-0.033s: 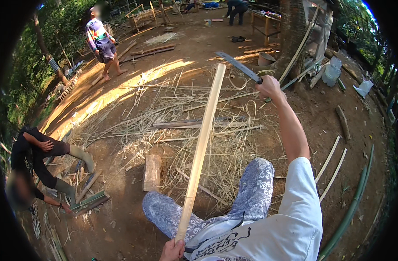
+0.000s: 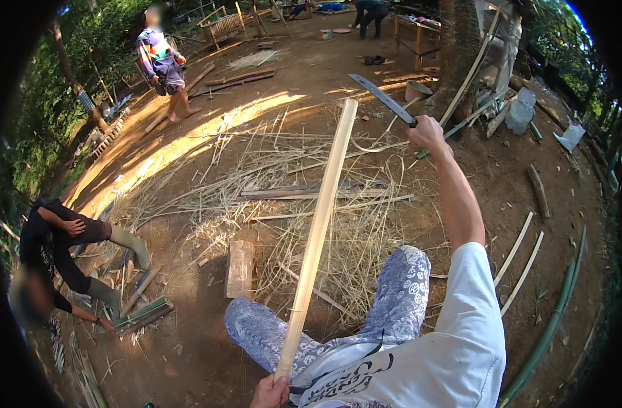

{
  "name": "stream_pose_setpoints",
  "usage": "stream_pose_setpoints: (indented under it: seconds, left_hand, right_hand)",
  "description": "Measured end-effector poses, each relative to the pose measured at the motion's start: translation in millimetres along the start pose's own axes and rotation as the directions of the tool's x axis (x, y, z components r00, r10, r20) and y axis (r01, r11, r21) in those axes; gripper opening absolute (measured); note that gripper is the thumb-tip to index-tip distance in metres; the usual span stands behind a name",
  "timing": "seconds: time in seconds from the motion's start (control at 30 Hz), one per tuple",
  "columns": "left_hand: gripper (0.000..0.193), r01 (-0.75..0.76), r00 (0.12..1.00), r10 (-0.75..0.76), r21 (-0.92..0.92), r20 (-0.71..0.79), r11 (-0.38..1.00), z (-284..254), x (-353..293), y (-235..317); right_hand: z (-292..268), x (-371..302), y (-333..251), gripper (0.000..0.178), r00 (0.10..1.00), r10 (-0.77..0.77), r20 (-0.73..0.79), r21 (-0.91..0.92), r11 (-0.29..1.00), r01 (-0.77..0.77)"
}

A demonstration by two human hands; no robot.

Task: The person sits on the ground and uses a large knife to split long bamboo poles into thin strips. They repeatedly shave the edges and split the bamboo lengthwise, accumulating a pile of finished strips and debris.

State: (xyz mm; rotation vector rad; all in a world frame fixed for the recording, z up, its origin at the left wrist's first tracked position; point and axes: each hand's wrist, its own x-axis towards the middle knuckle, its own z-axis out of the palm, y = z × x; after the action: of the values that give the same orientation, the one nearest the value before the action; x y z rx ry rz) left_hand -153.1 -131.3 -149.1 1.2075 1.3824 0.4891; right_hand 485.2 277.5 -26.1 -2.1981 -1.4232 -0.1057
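In the head view, a long, flat, pale-yellow bamboo strip point(image 2: 318, 238) is being grasped at its near end by the left hand point(image 2: 270, 392), apparently firmly, though partly cropped; its long axis is being slanted away and slightly rightward. A dark-handled, grey-bladed machete point(image 2: 384, 100) is being clenched by the right hand point(image 2: 428, 132), nearer the strip's far end. Dark lettering is being displayed on the white short-sleeved shirt point(image 2: 454, 340).

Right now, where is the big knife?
In the head view, the big knife is upper right of centre, in the fingers of the person's right hand, slanting up-left beside the far end of the pale strip.
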Motion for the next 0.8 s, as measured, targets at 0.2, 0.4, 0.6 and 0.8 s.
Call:
stream_pose_setpoints:
  seconds: [0.2, 0.4, 0.6, 0.8]
  left_hand:
    - [0.031, -0.045, 0.999, 0.043, -0.078, -0.025, 0.996, 9.4, 27.1, -25.4]
    - [0.036, 0.178, 0.975, -0.116, -0.358, 0.189, 0.917, -4.2, 37.0, -3.1]
    - [0.03, 0.219, 0.969, -0.171, -0.309, 0.176, 0.925, 2.6, 34.3, 21.6]
    - [0.025, 0.159, 0.98, -0.117, -0.284, 0.159, 0.946, 5.1, 29.4, 3.0]
  right_hand:
    - [18.1, -44.0, 3.9, 0.032, 0.999, 0.036, 0.009, 0.457, 0.889, -0.037]
    - [30.4, -104.6, -64.7, 0.021, 0.997, -0.076, 0.007, 0.868, 0.496, 0.032]
    - [41.6, -68.8, -107.4, 0.032, 0.999, -0.053, -0.008, 0.998, 0.06, 0.012]
    - [52.3, -52.1, -130.0, 0.02, 0.967, -0.084, 0.239, 0.953, -0.174, -0.25]
